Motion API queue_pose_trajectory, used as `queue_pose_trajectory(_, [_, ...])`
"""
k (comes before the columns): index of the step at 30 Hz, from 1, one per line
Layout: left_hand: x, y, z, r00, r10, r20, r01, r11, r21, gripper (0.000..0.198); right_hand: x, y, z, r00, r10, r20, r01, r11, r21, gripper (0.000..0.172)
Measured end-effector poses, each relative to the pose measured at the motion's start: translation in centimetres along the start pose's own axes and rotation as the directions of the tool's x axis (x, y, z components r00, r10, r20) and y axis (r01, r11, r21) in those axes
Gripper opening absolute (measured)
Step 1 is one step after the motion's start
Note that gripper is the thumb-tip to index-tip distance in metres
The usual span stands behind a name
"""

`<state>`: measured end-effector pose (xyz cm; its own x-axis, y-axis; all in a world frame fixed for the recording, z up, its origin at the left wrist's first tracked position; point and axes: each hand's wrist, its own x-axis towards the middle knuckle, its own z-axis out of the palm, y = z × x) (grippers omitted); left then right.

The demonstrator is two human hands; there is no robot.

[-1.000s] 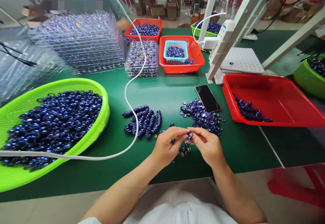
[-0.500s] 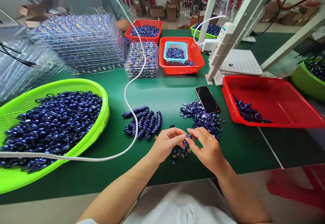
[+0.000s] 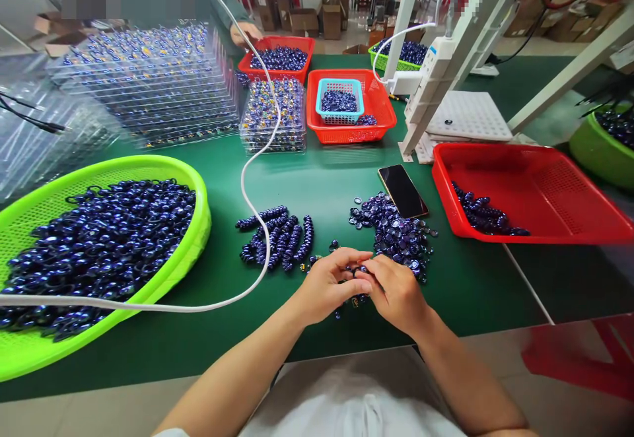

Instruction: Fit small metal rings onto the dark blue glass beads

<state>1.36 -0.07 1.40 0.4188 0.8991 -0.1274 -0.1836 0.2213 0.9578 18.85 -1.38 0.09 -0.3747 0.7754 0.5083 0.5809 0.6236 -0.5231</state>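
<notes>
My left hand [image 3: 329, 285] and my right hand [image 3: 400, 292] meet over the table, fingers bent and pinched round a small glossy dark-blue part [image 3: 362, 269]. My fingers cover much of it, so its exact shape is hidden. Just beneath lie a few similar parts [image 3: 354, 301], some with a yellowish piece. Beyond my right hand spreads a pile of round dark-blue caps [image 3: 403, 242]. To the left of my left hand, rows of stacked dark-blue ring-shaped parts [image 3: 287, 240] lie side by side.
A green basket [image 3: 204, 226] heaped with dark-blue parts stands at left, crossed by a white cable [image 3: 245, 179]. A phone [image 3: 403, 191] touches the cap pile. Red trays [image 3: 495, 153], clear stacked trays [image 3: 188, 103] and a metal post [image 3: 421, 113] stand around. A co-worker's hand [image 3: 246, 33] is behind.
My fingers have closed in around the small part, my left thumb now reaching across toward my right hand. The co-worker's hand has come up beside the back red basket.
</notes>
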Motion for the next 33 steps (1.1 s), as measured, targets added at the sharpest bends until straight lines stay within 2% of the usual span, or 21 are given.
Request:
queue_pose_trajectory(3, [0.0,-0.3,0.1,0.999,0.040,0.011,-0.040,0.999,0.023,0.037,-0.1,-0.1,0.2,0.996,-0.071,-0.048,0.070,0.997,-0.041,0.007])
queue_pose_trajectory(7, [0.0,-0.2,0.3,0.999,0.039,0.012,-0.039,0.999,-0.027,0.032,0.0,-0.5,0.1,0.991,-0.114,-0.074,0.108,0.992,-0.069,0.008])
queue_pose_trajectory(14, [0.0,0.0,0.4,1.000,-0.005,0.016,0.007,0.991,-0.135,0.031,-0.2,-0.9,0.2,0.991,-0.090,-0.096,0.084,0.995,-0.060,0.008])
queue_pose_trajectory(18, [0.2,-0.2,0.3,0.999,-0.046,-0.021,0.042,0.983,-0.179,0.038,-0.1,-0.5,0.5,0.995,-0.055,-0.086,0.054,0.998,-0.019,0.009])
queue_pose_trajectory(21, [-0.4,-0.1,0.2,0.996,-0.039,-0.082,0.032,0.996,-0.082,0.047,0.1,-0.6,0.6,0.997,-0.062,-0.055,0.066,0.995,0.073,0.015])
queue_pose_trajectory(24, [-2.0,0.7,-0.3,0.991,0.009,-0.134,0.008,0.992,0.125,0.052,0.3,-0.7,0.5,0.993,-0.082,0.087,0.059,0.969,0.241,0.027])
queue_pose_trajectory(26, [-3.6,1.7,-1.1,0.979,0.082,-0.184,-0.025,0.956,0.293,0.045,0.3,-0.7,0.1,0.981,-0.083,0.173,0.024,0.948,0.318,0.034])
queue_pose_trajectory(28, [-5.5,3.0,-2.8,0.935,0.195,-0.296,-0.034,0.880,0.473,0.034,0.2,-0.5,-0.4,0.983,-0.035,0.179,-0.026,0.945,0.326,0.036])
queue_pose_trajectory(30, [-7.5,4.5,-5.6,0.851,0.297,-0.434,0.044,0.783,0.621,0.028,0.2,-0.2,-0.9,0.993,0.067,0.101,-0.093,0.955,0.283,0.031])
queue_pose_trajectory(31, [-8.4,5.2,-7.3,0.773,0.380,-0.508,0.097,0.721,0.687,0.029,0.3,0.0,-1.2,0.991,0.124,0.048,-0.132,0.957,0.260,0.027])
queue_pose_trajectory(33, [-10.0,6.8,-11.2,0.559,0.608,-0.564,0.225,0.543,0.809,0.032,0.3,0.3,-1.5,0.975,0.218,-0.034,-0.205,0.951,0.231,0.021])
